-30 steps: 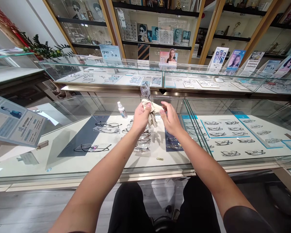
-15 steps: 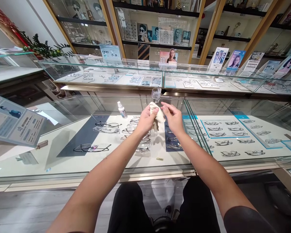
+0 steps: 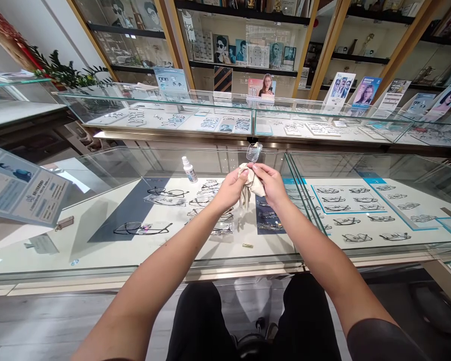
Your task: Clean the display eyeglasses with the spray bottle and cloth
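Above the glass counter, a pair of eyeglasses (image 3: 254,152) has one clear lens sticking up past my fingertips, and the rest is covered. A cream cleaning cloth (image 3: 256,187) is bunched around its lower part. My left hand (image 3: 231,189) is closed, its thumb pressing the cloth against the eyeglasses. From the other side my right hand (image 3: 271,184) is closed too, thumb and forefinger pinching at the frame just below the visible lens, with cloth against the fingers. Exactly where its fingertips grip is partly hidden.
A white spray bottle (image 3: 189,169) stands on the counter, left of my hands. Rows of spectacles (image 3: 143,229) show through the glass top. A small gold-coloured piece (image 3: 247,245) lies near the front edge. At left leans a printed sign (image 3: 26,185). Another display case (image 3: 165,120) runs behind.
My right hand has closed in from beside the cloth to pinch at the eyeglasses. My left hand, the cloth and the eyeglasses have shifted right, with the lens slightly lower.
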Demonstrator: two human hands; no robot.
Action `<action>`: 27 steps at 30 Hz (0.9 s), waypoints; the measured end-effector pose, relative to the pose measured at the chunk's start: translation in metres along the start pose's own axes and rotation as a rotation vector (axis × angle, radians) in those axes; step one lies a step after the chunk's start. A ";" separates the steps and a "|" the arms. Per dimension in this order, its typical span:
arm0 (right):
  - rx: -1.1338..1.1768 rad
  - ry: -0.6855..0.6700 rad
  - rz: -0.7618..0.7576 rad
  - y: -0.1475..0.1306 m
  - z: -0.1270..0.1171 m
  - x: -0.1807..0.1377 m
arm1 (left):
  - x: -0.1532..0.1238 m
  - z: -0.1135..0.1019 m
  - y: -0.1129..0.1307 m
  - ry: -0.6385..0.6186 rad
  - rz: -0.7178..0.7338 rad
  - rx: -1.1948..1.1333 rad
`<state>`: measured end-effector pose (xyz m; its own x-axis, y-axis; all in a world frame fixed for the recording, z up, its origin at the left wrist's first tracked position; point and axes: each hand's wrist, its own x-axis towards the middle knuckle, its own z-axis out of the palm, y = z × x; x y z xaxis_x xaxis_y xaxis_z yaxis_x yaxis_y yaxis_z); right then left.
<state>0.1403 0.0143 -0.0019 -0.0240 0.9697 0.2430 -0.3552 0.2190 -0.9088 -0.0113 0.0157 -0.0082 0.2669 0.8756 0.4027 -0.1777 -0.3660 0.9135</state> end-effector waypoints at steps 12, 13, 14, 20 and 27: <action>-0.048 0.084 -0.073 -0.009 -0.022 0.015 | 0.010 -0.014 -0.008 0.105 -0.123 -0.238; -0.071 0.068 -0.098 -0.010 -0.023 0.015 | 0.012 -0.016 -0.008 0.124 -0.108 -0.261; -0.101 0.043 -0.119 -0.010 -0.024 0.015 | 0.013 -0.016 -0.006 0.137 -0.096 -0.279; -0.264 -0.130 -0.084 -0.011 -0.019 0.010 | 0.011 -0.014 0.006 0.098 -0.110 -0.295; -0.143 -0.188 0.045 -0.004 -0.014 0.008 | 0.007 -0.010 0.011 -0.011 -0.126 -0.304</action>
<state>0.1544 0.0229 -0.0004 -0.2148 0.9445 0.2483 -0.2145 0.2024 -0.9555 -0.0208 0.0214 0.0037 0.3146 0.9040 0.2896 -0.4167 -0.1427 0.8978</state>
